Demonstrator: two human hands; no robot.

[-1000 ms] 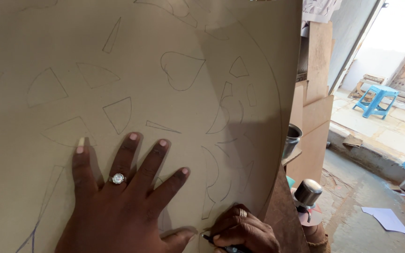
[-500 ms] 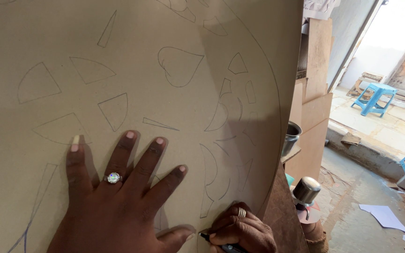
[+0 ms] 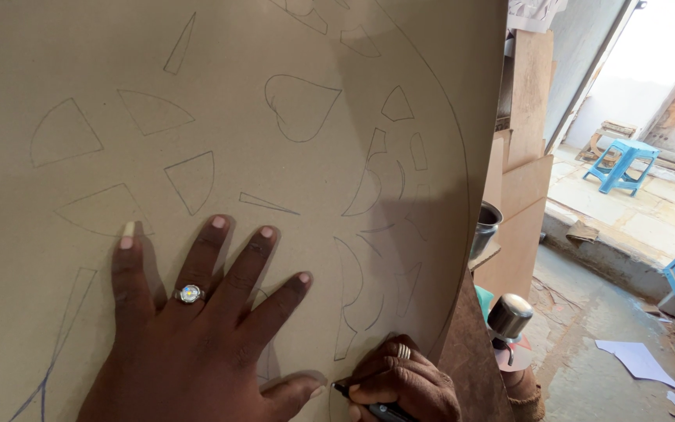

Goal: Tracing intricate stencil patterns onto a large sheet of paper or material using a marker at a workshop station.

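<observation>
Left hand (image 3: 197, 344) lower on brown board (image 3: 236, 94); right hand (image 3: 404, 383), black pen (image 3: 369, 402)

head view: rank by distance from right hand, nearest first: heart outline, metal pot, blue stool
From the right hand:
1. Metal pot, up and to the right, beside the board's edge.
2. Heart outline, drawn high on the board.
3. Blue stool, far right, outside the doorway.

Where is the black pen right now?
In the head view, the black pen is at the bottom edge, held in the right hand, its tip on the brown board beside the left hand's thumb.
</observation>
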